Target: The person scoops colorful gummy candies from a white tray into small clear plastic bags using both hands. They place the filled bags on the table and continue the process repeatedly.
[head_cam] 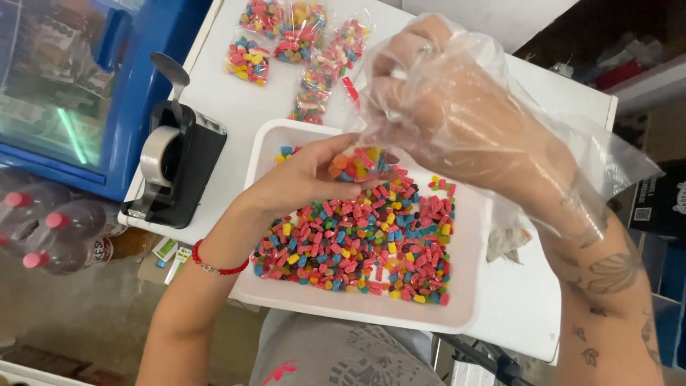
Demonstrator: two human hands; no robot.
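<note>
Counter [236, 100]: white, flat top, running from 11 o'clock to 4 o'clock; near edge at the person's lap.

Tray [468, 286]: white, square, centre of view on the counter. Holds a heap of candies [357, 243], red, blue, green, yellow and orange, piled thickest from centre toward 5 o'clock.

Left hand [304, 175]: bare, red bead bracelet [218, 266] at the wrist. Its grip is curled shut on a small clear bag [361, 163] part-filled with candies, held just above the tray's far side.

Right hand [457, 118]: inside a loose clear plastic glove, raised at 1 o'clock; fingertips pinched together at the bag's mouth. What lies between them cannot be told.

Filled bags [286, 36]: several, clear, candy inside, lying at 12 o'clock on the counter.

Tape dispenser [182, 164]: black, roll of clear tape mounted, at 9 o'clock on the counter's left edge.

Cooler [128, 78]: blue frame, glass front, at 10 o'clock beside the counter.

Bottles [50, 229]: dark drink, red caps, at 8 o'clock below the counter.

Floor [86, 314]: bare grey, at 7 o'clock.

Dark boxes [657, 207]: at 3 o'clock, past the counter's right edge.
</note>
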